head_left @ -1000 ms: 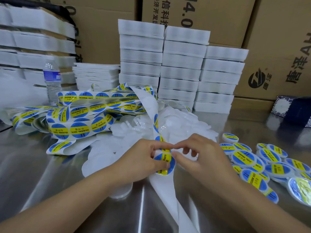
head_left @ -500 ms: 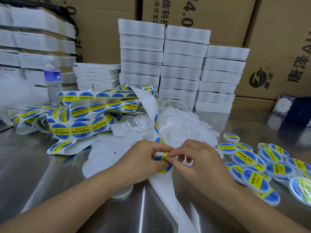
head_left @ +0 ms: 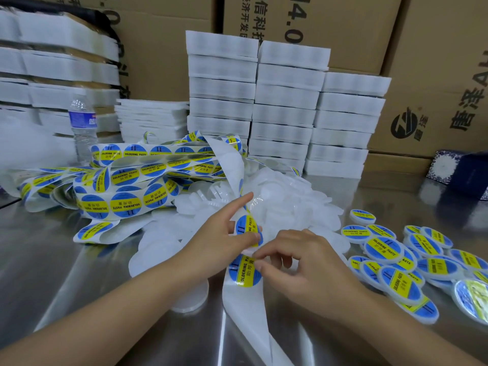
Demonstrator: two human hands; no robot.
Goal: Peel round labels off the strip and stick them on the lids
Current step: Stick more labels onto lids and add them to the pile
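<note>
A white backing strip (head_left: 244,310) runs down the steel table between my hands. It carries blue-and-yellow round labels. My left hand (head_left: 219,241) holds the strip with its thumb on the upper label (head_left: 245,225), index finger pointing out straight. My right hand (head_left: 306,262) pinches the top edge of the lower label (head_left: 244,276) between thumb and forefinger. Behind my hands lies a heap of bare white lids (head_left: 290,204). One bare lid (head_left: 188,299) sits under my left wrist. Several labelled lids (head_left: 383,250) lie at the right.
A tangled heap of label strip (head_left: 124,202) covers the left of the table (head_left: 60,276). A water bottle (head_left: 83,128) stands behind it. Stacks of white foam trays (head_left: 285,107) and cardboard boxes (head_left: 435,62) line the back. A dark patterned box (head_left: 464,173) sits far right.
My hands have drawn apart along the strip, showing two labels where one was pinched between them. My left index finger has straightened out, and my right hand has dropped to the lower label.
</note>
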